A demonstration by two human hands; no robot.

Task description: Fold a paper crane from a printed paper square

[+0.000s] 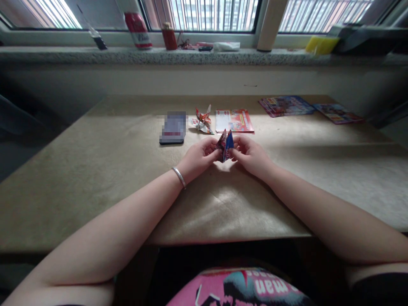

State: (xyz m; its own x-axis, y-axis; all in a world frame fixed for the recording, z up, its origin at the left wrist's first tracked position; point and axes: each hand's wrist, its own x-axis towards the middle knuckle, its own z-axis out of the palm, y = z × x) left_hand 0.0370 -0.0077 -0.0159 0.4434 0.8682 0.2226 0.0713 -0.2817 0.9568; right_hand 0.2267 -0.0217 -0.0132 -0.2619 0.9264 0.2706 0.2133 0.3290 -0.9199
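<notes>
A small folded piece of printed paper [225,145], blue and red, stands upright between my two hands at the middle of the beige table [95,170]. My left hand [199,158], with a silver bangle on the wrist, pinches its left side. My right hand [250,155] pinches its right side. Both hands rest on the tabletop. Just beyond them lies a finished folded paper figure [202,120], red and white.
A dark phone [173,127] lies left of the paper figure, and a red printed leaflet [234,121] lies right of it. Two more colourful leaflets [285,105] sit at the far right. On the windowsill stand a red can [137,29] and other small items.
</notes>
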